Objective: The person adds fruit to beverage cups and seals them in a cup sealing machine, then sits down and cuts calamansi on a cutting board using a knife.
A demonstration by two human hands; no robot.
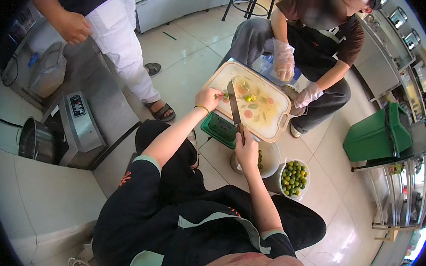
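A knife [234,103] with a dark blade and brown handle is in my right hand [246,146], its blade lying across the patterned cutting board [275,132]. On the board's left side, my left hand [208,99] has its fingers pinched round a small green fruit [225,97], close to the blade. Cut yellow-green fruit pieces [248,99] rest right of the blade. Beneath the board are a green basket [218,130] and a white bucket [270,159]. Another bucket holds several green and yellow citrus fruits [294,178].
A seated co-worker [345,48] in clear gloves faces me across the board. Another person [116,37] in white trousers stands at the left. A green bin [378,132] and metal rack [396,190] are at the right, a steel pot [37,140] at the left.
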